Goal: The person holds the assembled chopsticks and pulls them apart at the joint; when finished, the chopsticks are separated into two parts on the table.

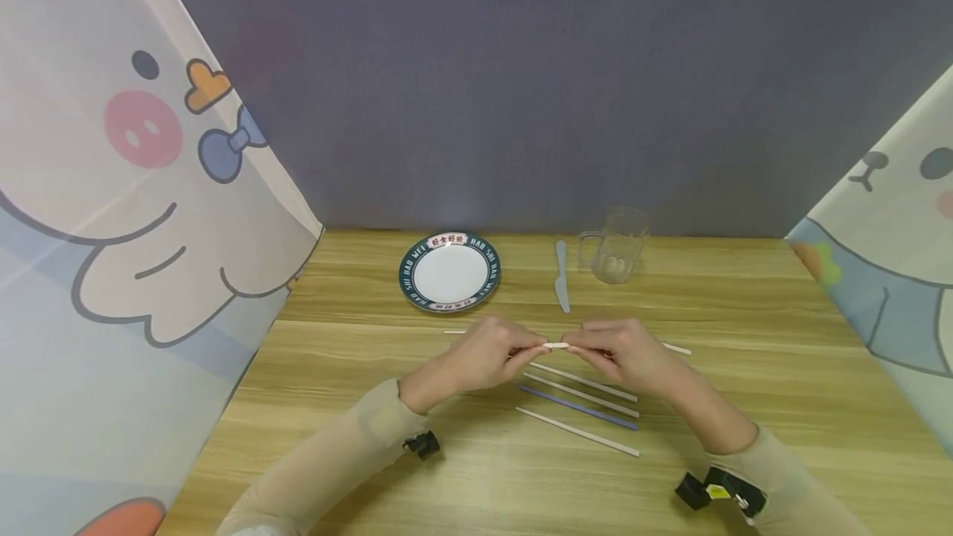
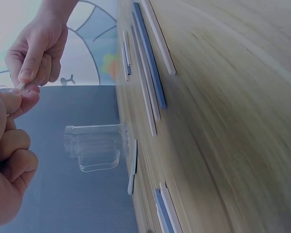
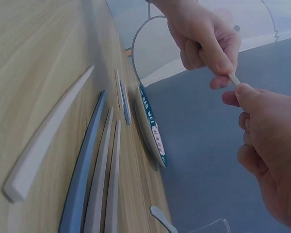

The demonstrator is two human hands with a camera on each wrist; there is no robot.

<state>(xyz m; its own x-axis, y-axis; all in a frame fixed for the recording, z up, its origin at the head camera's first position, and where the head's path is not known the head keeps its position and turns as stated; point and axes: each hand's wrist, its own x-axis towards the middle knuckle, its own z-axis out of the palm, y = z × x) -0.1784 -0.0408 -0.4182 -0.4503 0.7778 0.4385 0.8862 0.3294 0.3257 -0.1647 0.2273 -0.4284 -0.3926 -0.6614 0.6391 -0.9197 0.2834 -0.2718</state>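
Both hands meet above the table, pinching a short, thin, pale piece [image 1: 555, 345] between thumbs and fingertips. In the head view the left hand [image 1: 495, 351] has its left end and the right hand [image 1: 625, 354] its right end; only the middle shows between them. The right wrist view shows the piece [image 3: 234, 79] between the left hand [image 3: 207, 43] and the right hand [image 3: 276, 145]. Under the hands lie several slender sticks, among them a blue stick [image 1: 578, 406] and a pale stick [image 1: 577, 432] nearest the person.
On the wooden table [image 1: 357, 453] stand a plate with a dark green rim [image 1: 408, 284] at the back left, a grey-white plastic knife [image 1: 562, 278] and a clear mug [image 1: 620, 248] to its right. More sticks lie partly behind the hands. Dark and cartoon-printed panels enclose the table.
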